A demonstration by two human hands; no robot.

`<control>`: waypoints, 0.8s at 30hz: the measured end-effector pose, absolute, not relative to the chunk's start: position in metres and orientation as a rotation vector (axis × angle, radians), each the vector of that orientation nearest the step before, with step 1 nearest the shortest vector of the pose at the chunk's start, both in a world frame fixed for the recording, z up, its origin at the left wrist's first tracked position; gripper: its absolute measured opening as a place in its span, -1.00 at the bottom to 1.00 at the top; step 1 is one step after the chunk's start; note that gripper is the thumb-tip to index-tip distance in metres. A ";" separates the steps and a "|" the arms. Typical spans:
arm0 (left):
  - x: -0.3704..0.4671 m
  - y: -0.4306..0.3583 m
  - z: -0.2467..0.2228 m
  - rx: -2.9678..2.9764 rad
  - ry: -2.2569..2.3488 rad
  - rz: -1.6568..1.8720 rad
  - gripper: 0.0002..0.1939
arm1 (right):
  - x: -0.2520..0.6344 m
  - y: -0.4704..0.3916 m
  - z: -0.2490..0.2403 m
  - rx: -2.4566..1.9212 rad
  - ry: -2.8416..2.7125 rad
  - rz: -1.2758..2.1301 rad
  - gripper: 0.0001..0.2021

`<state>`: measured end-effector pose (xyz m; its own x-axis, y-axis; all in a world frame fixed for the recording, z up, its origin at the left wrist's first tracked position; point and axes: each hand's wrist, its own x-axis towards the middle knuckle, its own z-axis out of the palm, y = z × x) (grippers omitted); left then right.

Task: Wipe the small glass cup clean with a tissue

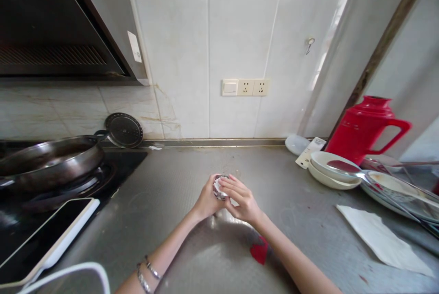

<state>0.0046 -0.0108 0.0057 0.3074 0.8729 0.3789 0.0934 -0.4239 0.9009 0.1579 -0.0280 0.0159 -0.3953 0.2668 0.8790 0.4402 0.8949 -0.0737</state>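
My left hand (208,199) has its grip curved around the side of a small round thing (218,188) with a silvery and white surface. The fingers of my right hand (243,200) are bent and lie over its top, and the thumb is at the near side; this grip is partly open, and I cannot tell if it pinches the thing. The thing is between my two hands, at the middle of the desk (185,257), but I cannot see whether its bottom touches the desk.

A red piece (259,251) lies near my right forearm. Further to the right there is a white sheet (384,240), and behind it are the stacked bowls (332,179) and a red jug (360,131) with a handle. On my left side, a pan (58,166) sits on the black stove (128,161), with a white-edged device (48,239) in front of it.
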 end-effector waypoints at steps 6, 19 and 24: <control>0.005 -0.013 0.013 1.695 0.932 1.177 -0.31 | 0.162 -0.024 0.018 -0.601 -1.864 -0.140 -0.65; 0.006 -0.017 0.016 1.741 0.896 1.202 -0.32 | 0.158 -0.023 0.014 -0.648 -1.903 -0.223 -0.61; 0.002 -0.011 0.015 1.632 0.890 1.215 -0.28 | 0.159 -0.025 0.012 -0.601 -1.931 -0.288 -0.56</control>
